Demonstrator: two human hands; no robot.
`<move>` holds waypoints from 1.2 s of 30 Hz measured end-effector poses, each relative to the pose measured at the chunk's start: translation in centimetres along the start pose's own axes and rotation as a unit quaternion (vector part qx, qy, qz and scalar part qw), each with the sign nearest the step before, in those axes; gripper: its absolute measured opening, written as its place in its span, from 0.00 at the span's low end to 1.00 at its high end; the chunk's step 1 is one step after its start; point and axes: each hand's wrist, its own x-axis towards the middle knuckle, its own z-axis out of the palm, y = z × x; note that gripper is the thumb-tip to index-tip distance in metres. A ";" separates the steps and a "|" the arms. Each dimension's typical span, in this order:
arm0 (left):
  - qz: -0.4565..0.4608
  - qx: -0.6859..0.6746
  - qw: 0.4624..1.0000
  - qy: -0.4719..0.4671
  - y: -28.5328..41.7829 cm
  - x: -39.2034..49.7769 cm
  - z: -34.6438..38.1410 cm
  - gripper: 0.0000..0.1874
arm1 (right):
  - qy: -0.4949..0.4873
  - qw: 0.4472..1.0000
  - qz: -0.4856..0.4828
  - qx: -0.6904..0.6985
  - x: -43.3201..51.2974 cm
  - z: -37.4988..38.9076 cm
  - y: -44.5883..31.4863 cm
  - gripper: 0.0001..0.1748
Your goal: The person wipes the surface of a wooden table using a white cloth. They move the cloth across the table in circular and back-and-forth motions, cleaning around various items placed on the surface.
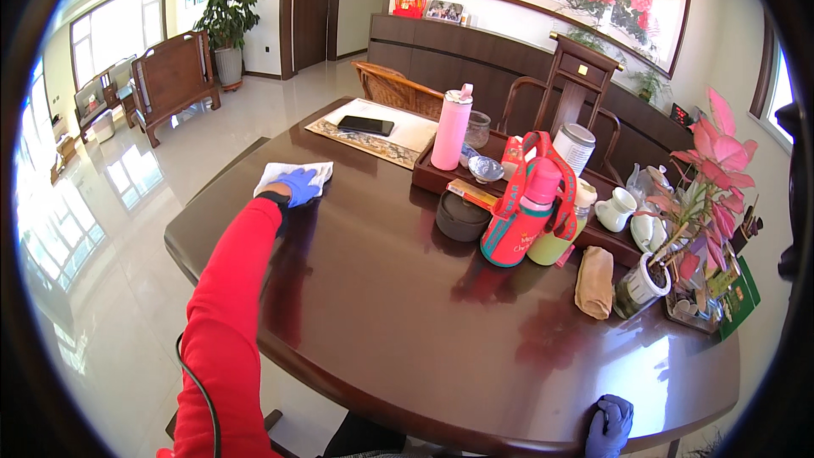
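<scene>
My left hand (300,187), in a blue glove, presses a folded white cloth (270,176) onto the dark glossy wooden table (394,280) near its far left edge. The arm is stretched out in a red sleeve, with a black band at the wrist. At the near right edge of the table, my right hand (610,425) rests in a blue glove with its fingers curled in. Nothing shows in it. A folded brown cloth (594,283) lies beyond the right hand, beside a potted plant with pink leaves (718,159).
A wooden tray (427,179) carries a pink bottle (452,130) and tea ware. Before it stand a dark round container (459,219), a red strapped bottle (518,232) and a green bottle (552,243). A phone (365,125) lies on a placemat (407,151); wooden chairs (572,86) stand behind.
</scene>
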 end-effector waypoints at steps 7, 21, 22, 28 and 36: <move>0.026 0.029 0.999 0.030 5.3 5.5 -0.1 0.39 | -0.012 1.000 0.000 0.006 0.7 -0.1 -0.8 0.12; 0.192 0.052 0.980 -0.010 14.1 -11.5 1.0 0.36 | 0.054 0.997 0.011 0.047 -0.4 1.4 0.7 0.09; 0.201 0.051 0.978 -0.003 14.4 -13.3 1.4 0.36 | 0.055 0.998 0.005 0.024 -0.6 1.5 0.8 0.09; 0.257 0.065 0.964 0.022 15.9 -23.8 3.8 0.37 | 0.069 0.998 -0.008 0.004 -1.2 1.9 1.7 0.10; 0.321 0.072 0.940 0.088 20.4 -34.6 6.5 0.37 | 0.091 0.996 -0.016 0.004 -1.5 2.0 1.7 0.10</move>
